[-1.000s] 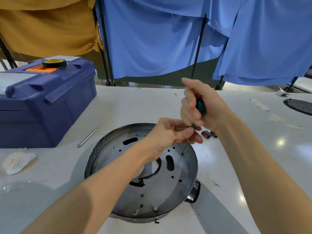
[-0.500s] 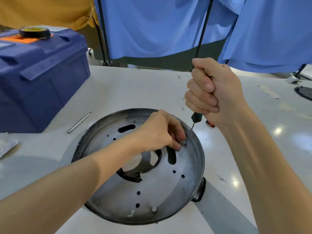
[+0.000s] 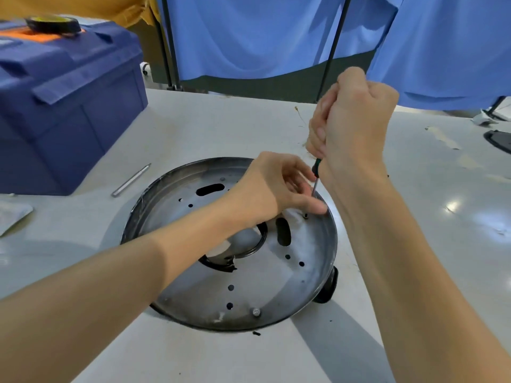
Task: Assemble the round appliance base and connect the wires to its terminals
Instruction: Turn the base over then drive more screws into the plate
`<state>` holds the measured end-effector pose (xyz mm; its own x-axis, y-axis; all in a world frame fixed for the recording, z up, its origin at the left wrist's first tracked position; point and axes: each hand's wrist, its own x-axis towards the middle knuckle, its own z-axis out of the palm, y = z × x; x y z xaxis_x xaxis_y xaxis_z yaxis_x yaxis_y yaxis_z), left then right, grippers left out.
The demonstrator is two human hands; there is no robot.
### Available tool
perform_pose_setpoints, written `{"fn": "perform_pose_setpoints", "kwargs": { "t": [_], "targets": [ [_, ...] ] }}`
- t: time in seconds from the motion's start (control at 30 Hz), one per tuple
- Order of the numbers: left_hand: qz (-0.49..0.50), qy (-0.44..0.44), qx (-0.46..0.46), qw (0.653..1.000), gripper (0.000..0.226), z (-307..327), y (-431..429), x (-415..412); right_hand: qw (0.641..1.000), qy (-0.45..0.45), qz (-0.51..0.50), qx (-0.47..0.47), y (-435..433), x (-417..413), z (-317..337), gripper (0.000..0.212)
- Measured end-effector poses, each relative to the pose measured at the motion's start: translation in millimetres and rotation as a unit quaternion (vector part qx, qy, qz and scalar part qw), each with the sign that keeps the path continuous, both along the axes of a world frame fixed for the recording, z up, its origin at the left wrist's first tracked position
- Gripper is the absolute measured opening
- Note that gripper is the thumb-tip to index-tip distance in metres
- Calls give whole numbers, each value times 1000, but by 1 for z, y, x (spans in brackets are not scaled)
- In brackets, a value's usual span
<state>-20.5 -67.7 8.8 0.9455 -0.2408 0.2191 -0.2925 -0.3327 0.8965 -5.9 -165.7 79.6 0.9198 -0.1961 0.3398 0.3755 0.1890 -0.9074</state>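
The round metal appliance base (image 3: 279, 286) lies flat on the white table, full of slots and small holes, with a black knob (image 3: 329, 288) at its right rim. My right hand (image 3: 351, 125) is fisted around a green-handled screwdriver (image 3: 316, 175), held nearly upright over the base's upper right. Its tip points down at a small screw (image 3: 305, 216) there. My left hand (image 3: 276, 189) hovers over that spot, fingers spread around the shaft, thumb beside the screw. No wires are visible.
A blue toolbox (image 3: 69, 106) with a roll of tape (image 3: 52, 24) on top stands at the left. A metal rod (image 3: 131, 180) lies between it and the base. A paper label (image 3: 13, 217) sits at the far left. Blue cloth hangs behind the table.
My right hand has turned on the screwdriver handle and risen slightly. My left fingers have loosened from pinching at the tip and spread apart. The camera has moved closer.
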Motion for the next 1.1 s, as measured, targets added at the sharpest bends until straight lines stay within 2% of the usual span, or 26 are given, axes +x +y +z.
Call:
{"fn": "perform_pose_setpoints", "kwargs": {
  "t": [0.13,0.2,0.3,0.4,0.47,0.57,0.67,0.73,0.9,1.0,1.1],
  "targets": [
    [-12,-46,-70,996,16,4,-10,-6,993,-18,-107,40,0,-2,-5,53],
    [-28,-43,-59,997,17,5,-12,-8,991,-7,-116,61,-3,-4,-4,62],
    [-51,-45,-34,997,21,7,-12,-14,992,21,-90,82,-8,-2,-1,66],
    [-69,-49,-30,996,19,10,-11,-13,995,58,-3,83,-17,0,1,61],
    [-77,-31,-46,995,18,11,-10,-10,989,83,116,29,-28,5,8,55],
    [-92,-6,-59,994,22,11,-5,-6,945,69,297,-116,-45,17,21,59],
    [-106,0,-63,992,20,10,-2,-5,922,55,352,-151,-40,23,21,65],
    [-107,1,-64,992,20,8,-1,-5,933,52,335,-118,-32,24,17,66],
    [-114,8,-98,989,23,6,-3,-4,979,6,196,-58,-25,11,10,55],
    [-116,0,-93,989,22,4,-4,-5,995,-22,84,-44,-16,4,5,56],
    [-120,5,-89,989,20,4,-5,-7,994,-50,-70,-67,-6,1,-1,69]
  ]
}}
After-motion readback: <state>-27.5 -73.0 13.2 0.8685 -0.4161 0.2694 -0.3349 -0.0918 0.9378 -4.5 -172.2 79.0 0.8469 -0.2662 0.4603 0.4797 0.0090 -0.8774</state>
